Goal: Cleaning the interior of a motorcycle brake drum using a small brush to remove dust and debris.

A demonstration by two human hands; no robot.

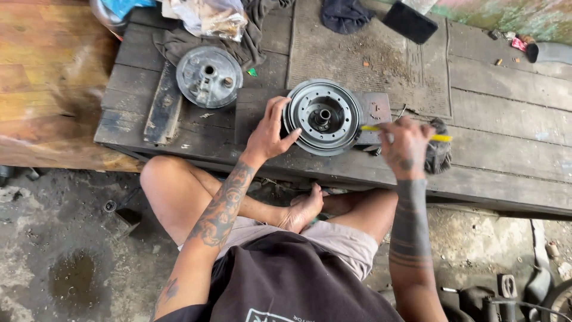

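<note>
A round grey metal drum with a central hub lies flat on a dark wooden platform in front of me. My left hand rests against the drum's left rim, fingers spread over its edge. My right hand is closed around a thin yellow-handled tool, whose tip points at the drum's right edge. A dark frayed rag lies just right of that hand. I sit cross-legged, one bare foot below the platform's front edge.
A second, smaller round metal disc sits at the back left beside a short wooden block. Dark cloths, a plastic bag and a black flat object lie at the back. Stained concrete floor lies below.
</note>
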